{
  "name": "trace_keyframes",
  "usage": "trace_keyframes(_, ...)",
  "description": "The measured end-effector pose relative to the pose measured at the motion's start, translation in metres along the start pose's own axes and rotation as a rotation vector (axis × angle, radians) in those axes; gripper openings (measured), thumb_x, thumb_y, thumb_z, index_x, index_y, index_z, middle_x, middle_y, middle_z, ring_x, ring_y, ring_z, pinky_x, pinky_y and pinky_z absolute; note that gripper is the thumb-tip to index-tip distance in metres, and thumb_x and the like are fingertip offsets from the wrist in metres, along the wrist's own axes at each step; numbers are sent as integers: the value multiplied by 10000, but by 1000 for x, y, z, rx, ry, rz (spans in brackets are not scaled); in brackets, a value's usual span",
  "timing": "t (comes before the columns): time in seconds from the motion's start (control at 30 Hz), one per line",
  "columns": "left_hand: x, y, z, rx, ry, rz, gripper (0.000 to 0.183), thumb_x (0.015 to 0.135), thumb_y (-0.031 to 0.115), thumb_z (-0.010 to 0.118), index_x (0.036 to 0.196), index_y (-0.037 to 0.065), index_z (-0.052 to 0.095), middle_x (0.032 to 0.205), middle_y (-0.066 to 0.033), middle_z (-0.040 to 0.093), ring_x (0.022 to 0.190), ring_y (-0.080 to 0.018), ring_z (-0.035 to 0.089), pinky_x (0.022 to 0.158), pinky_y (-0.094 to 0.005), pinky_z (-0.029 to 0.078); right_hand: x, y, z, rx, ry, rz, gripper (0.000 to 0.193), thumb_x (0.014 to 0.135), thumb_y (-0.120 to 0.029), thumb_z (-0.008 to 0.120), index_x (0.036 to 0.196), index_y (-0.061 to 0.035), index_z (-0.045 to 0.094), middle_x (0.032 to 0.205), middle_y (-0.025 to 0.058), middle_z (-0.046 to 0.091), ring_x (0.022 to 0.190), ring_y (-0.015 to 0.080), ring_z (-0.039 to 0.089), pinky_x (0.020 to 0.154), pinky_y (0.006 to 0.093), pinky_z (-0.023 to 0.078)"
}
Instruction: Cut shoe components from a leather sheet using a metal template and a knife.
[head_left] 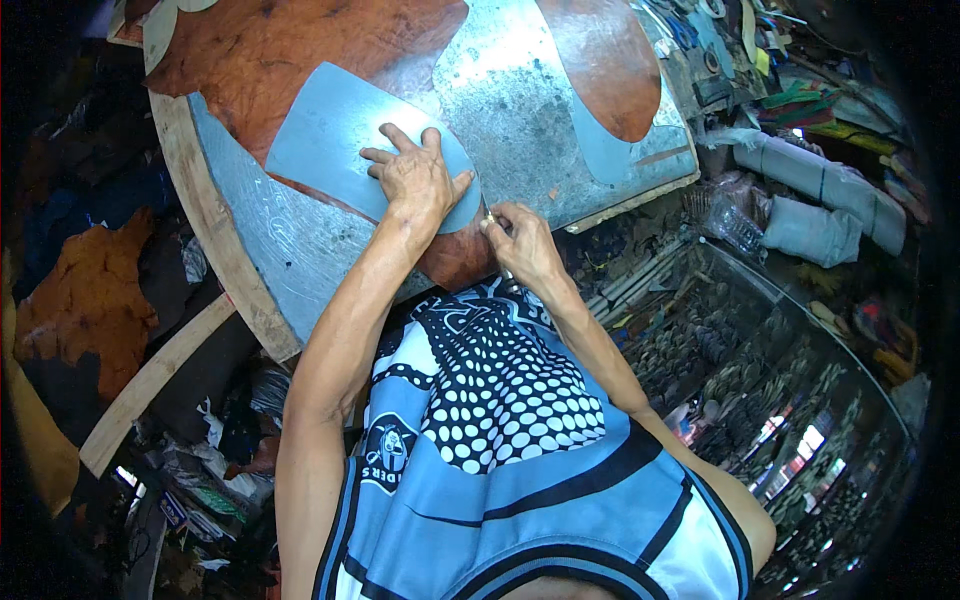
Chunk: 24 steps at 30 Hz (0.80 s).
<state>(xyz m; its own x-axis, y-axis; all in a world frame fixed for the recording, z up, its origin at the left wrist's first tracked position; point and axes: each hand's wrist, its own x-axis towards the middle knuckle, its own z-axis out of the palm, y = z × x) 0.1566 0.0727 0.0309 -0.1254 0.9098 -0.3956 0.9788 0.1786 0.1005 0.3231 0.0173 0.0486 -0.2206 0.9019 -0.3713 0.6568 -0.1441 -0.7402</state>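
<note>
My left hand (413, 180) lies with fingers spread on a smooth grey pattern sheet (330, 125), pressing it on brown leather (265, 60). The sheet has a rounded end towards my right hand (520, 245). That hand is closed around a slim knife (488, 212), its thin tip at the sheet's curved edge; most of the handle is hidden in the fingers. Below the sheet, a brown leather flap (460, 262) hangs towards my shirt. Underneath is a scuffed metal-topped table (500, 80).
A wooden edge strip (200, 200) borders the table on the left. Brown leather (90, 290) hangs at far left. Wrapped bundles (820, 185) lie to the right, above a glass-topped case (770, 350) full of small items. Another leather piece (610, 70) lies at the table's far right.
</note>
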Motion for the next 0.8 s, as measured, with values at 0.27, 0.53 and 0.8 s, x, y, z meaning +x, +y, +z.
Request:
trace_keyframes(0.27, -2, -31, 39, -52, 224, 437, 699, 886, 559, 536, 1413, 106, 450, 1533, -136, 304, 1412, -417, 215, 1129, -581, 198, -3, 3, -20, 231, -119, 228, 338, 900, -235, 590, 1055, 63, 631, 691, 123, 655, 580, 198, 643, 564, 358, 516)
trace_keyframes(0.53, -59, -106, 45, -26, 147, 361, 738, 882, 600, 521, 1445, 132, 419, 1566, -85, 269, 1453, -340, 168, 1155, -572, 136, 25, 16, -10, 248, 33, 165, 405, 936, -259, 547, 1194, 52, 569, 719, 100, 637, 540, 155, 595, 496, 298, 485)
trace_keyframes(0.8, -93, -160, 57, 15, 169, 0, 733, 902, 565, 517, 1458, 105, 389, 1579, -95, 236, 1463, -337, 148, 1151, -580, 119, 39, 6, 6, 822, -50, 301, 492, 969, -291, 564, 1346, -2, 436, 651, 33, 597, 446, 86, 509, 383, 210, 417)
